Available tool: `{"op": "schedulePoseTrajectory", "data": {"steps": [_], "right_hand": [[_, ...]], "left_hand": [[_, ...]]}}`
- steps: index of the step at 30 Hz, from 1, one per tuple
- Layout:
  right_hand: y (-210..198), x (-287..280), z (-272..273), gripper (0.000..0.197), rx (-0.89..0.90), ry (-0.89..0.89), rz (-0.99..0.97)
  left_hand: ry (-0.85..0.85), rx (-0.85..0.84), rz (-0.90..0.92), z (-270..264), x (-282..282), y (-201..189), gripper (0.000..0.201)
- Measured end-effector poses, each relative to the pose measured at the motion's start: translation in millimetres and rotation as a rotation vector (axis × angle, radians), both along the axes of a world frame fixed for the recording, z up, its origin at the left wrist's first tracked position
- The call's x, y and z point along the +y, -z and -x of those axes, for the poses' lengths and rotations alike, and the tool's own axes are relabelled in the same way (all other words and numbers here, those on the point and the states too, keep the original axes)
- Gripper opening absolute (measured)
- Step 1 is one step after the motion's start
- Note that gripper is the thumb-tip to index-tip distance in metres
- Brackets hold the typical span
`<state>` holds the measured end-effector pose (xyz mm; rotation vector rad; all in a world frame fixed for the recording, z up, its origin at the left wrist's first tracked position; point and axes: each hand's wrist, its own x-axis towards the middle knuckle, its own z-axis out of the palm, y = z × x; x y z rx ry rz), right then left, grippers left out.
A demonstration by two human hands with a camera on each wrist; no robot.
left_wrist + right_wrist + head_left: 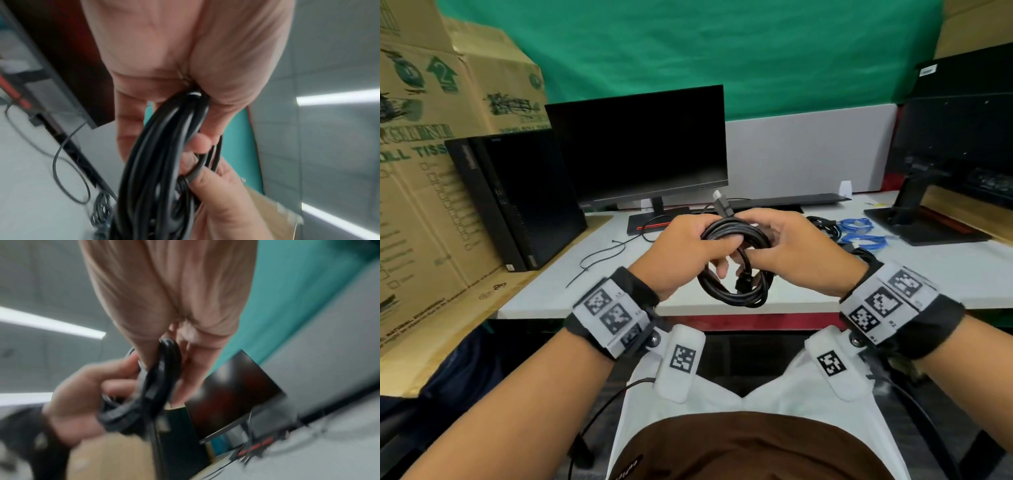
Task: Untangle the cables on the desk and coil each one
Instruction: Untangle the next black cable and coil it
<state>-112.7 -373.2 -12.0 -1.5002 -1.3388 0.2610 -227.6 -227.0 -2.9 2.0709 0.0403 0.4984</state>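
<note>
Both my hands hold a coiled black cable [736,267] in the air above the desk's near edge. My left hand [688,246] grips the top of the coil, thumb laid across the loops. My right hand [791,246] pinches the same bundle from the right, and one plug end [722,204] sticks up above the fingers. The coil [156,162] fills the left wrist view, where the right hand's fingers [216,186] curl round a strand. The right wrist view is blurred; the coil [152,386] hangs between both hands there.
A blue cable [859,233] and more black cables [825,226] lie at the right of the white desk [619,294]. A thin black cable tie [599,257] lies at the left. A monitor [637,147], a black PC tower [517,198], cardboard boxes [431,137] and a second monitor stand [914,212] ring the desk.
</note>
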Motion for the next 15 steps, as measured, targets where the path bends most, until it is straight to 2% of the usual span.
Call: {"op": "schedulePoseTrajectory", "data": {"steps": [2,4,6,8,11,15], "right_hand": [[0.1,-1.1,-1.9,0.057,-0.112,0.175,-0.038],[-1.5,-2.5,-0.9,0.069,-0.352,0.324,-0.056],[-0.6,-3.5,1.1,0.056,-0.562,0.335,-0.136],[2.5,-3.1,2.6,0.040,-0.657,0.314,-0.217],[7.3,0.1,2.9,0.037,-0.545,0.263,-0.231],[5.2,4.1,8.0,0.035,-0.140,0.085,-0.179]], "left_hand": [[0.083,0.058,0.263,2.3,0.6,-2.1,0.009],[0.129,0.101,0.404,3.3,0.6,-2.3,0.012],[0.178,0.092,0.445,4.1,0.2,-3.2,0.009],[0.241,0.061,0.487,4.1,-0.7,-5.2,0.005],[0.319,0.052,0.583,3.9,-0.9,-3.1,0.013],[0.307,0.011,0.497,2.3,1.4,3.1,0.020]]}}
